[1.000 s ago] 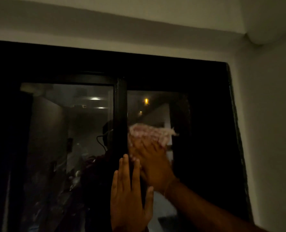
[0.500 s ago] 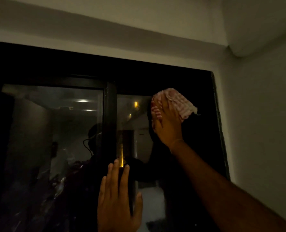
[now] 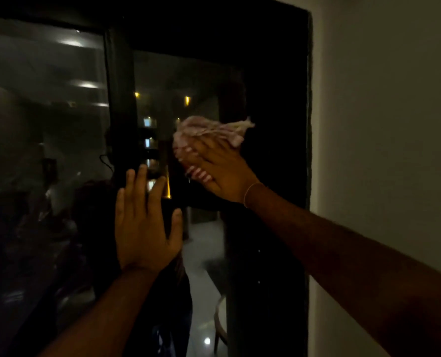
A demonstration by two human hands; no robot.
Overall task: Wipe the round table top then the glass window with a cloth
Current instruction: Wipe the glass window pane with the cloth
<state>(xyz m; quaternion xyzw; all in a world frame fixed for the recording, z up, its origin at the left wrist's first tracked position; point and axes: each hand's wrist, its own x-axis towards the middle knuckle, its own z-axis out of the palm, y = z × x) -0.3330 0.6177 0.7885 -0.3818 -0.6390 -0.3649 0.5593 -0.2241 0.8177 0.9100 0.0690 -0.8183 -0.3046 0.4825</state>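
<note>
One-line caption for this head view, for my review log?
Right hand presses a pink checked cloth flat to the dark window glass; left hand braces open against the centre frame.

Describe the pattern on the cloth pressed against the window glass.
The cloth has a pink-and-white checked or striped pattern, motion-blurred; seen in the head view, the only one.

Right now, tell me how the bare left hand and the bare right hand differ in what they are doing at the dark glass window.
The left hand is empty; the right hand presses a pink-and-white checked cloth to the glass.
The left hand lies flat with fingers spread over the black centre frame bar; the right hand sits higher on the right pane.
The right wrist carries a thin band; the left shows none.
Both reach up with palms toward the window.
</note>
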